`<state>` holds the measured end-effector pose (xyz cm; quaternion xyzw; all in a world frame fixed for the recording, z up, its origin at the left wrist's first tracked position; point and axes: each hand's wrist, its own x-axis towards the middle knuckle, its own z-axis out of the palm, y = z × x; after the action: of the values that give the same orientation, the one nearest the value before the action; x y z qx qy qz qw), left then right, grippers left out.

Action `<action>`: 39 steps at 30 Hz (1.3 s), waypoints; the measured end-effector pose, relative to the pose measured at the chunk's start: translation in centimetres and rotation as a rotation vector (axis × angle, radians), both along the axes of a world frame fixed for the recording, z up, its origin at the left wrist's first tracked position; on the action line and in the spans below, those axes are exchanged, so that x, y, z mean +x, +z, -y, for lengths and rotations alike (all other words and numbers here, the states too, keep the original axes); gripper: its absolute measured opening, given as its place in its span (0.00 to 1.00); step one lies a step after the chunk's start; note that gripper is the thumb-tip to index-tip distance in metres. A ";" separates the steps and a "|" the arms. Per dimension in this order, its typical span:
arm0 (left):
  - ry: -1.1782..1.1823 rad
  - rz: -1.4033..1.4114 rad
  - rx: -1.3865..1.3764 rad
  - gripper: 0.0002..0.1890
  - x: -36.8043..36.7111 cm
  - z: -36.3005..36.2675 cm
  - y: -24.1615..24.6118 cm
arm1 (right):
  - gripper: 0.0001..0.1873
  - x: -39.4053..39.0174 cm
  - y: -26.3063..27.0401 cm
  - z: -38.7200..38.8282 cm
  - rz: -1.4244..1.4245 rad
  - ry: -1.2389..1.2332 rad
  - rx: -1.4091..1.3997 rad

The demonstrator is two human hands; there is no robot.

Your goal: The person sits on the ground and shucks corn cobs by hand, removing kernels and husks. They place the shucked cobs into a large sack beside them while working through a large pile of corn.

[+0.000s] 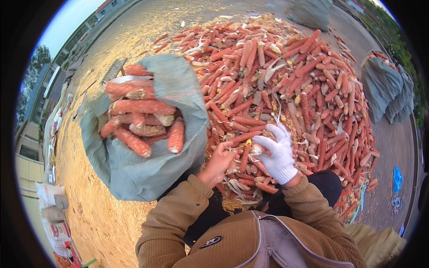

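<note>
My right hand point(277, 154), in a white knit glove, is over the pile of red corn cobs point(311, 97). Between its thumb and forefinger sits the pale end of a corn cob point(256, 149). My bare left hand point(218, 164) is just to the left, its fingertips bent close to a red cob point(244, 137). Whether they touch that cob or grip another is hard to make out. Beside my left arm stands a grey-green woven sack point(140, 174), its mouth spread wide and filled with cobs point(142, 107).
Loose yellow corn kernels point(87, 201) cover the ground on the left. Another grey sack point(310, 13) stands beyond the pile, and cob-topped sacks point(385, 87) are at the right. Blue twine point(397, 181) lies on the pavement. White bags point(53, 214) line the left edge.
</note>
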<state>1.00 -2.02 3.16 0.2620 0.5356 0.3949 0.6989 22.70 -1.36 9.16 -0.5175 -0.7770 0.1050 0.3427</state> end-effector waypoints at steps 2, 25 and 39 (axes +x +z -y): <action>0.018 0.001 0.000 0.20 -0.4 1.0 0.2 | 0.27 0.3 1.5 -0.1 0.179 -0.016 0.057; -0.121 0.160 0.390 0.34 -1.2 0.0 0.1 | 0.17 -4.2 7.9 -2.8 -0.593 0.088 -0.423; -0.270 -0.848 0.866 0.32 0.1 1.5 1.0 | 0.17 -4.1 -3.5 0.9 -1.111 0.151 -1.060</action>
<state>1.10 -3.56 4.12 0.7214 0.5201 0.3458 0.2993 18.55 -2.26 5.63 -0.4296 -0.3701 0.7304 0.3807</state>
